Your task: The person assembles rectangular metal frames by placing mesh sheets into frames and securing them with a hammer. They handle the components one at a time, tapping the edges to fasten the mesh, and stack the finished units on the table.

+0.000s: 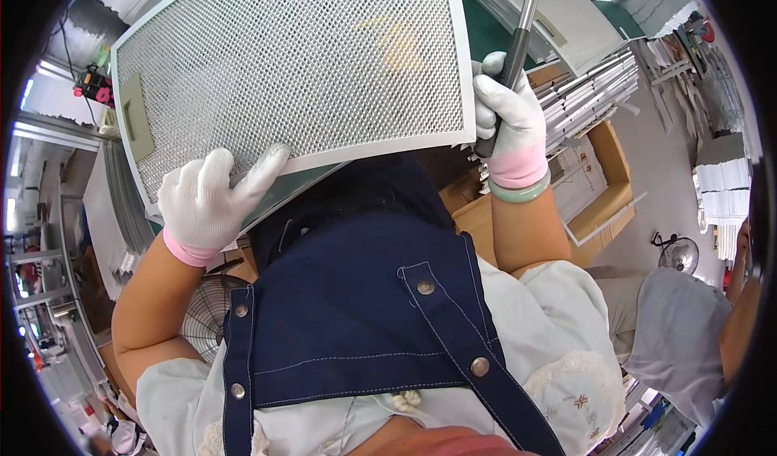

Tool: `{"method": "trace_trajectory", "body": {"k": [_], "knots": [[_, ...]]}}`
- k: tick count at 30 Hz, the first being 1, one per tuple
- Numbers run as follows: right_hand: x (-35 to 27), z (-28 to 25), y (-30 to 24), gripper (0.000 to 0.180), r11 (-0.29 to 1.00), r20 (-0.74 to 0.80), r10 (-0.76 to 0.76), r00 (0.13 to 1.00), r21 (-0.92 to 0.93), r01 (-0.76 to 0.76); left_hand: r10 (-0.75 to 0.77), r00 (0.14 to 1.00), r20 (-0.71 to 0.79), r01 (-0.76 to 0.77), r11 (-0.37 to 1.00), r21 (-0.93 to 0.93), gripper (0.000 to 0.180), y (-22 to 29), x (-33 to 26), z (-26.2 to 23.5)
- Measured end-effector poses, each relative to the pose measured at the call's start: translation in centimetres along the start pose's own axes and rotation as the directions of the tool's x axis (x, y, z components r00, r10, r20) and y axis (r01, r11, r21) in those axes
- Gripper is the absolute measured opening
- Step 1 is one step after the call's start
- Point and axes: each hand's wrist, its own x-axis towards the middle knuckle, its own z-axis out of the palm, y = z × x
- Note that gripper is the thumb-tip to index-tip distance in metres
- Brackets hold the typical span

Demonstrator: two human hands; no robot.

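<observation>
Hands (202, 203) on panel (295, 72) edge and tool (516, 55), floor (665, 179) right

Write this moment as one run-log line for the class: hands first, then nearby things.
left hand: touching near edge of mesh panel | right hand: gripping dark-handled metal rod | nearby: cardboard box, small fan

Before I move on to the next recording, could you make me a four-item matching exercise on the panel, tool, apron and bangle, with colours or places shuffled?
1. mesh panel
2. tool
3. apron
4. bangle

A. navy blue, with metal studs
B. pale green and ring-shaped
C. silver-toned, left hand at its lower edge
D. gripped in the right hand

Pairs: 1-C; 2-D; 3-A; 4-B
</observation>
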Motion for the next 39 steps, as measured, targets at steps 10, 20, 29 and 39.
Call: {"method": "trace_trajectory", "body": {"k": [10,20,29,39], "knots": [[0.3,1.4,-0.5,0.014,0.930,-0.132,-0.093,0.987,-0.365,0.039,-0.135,0.990,0.049,0.140,0.979,-0.146,0.042,-0.4,0.5,-1.0],[0.2,0.1,-5.4,0.050,0.010,0.151,-0.248,0.957,-0.987,0.158,-0.293,0.870,0.397,0.481,0.684,-0.549,0.052,-9.0,0.0,5.6],[6.7,2.3,-7.5,0.059,-0.589,0.458,-0.015,0.889,-0.723,0.363,-0.416,0.733,0.538,0.613,0.748,-0.256,0.033,-8.5,4.8,9.0],[10.2,5.9,-7.5,0.060,-0.405,0.623,-0.167,0.764,-0.750,0.523,-0.455,0.732,0.508,0.614,0.764,-0.201,0.026,-7.6,4.5,9.5]]}}
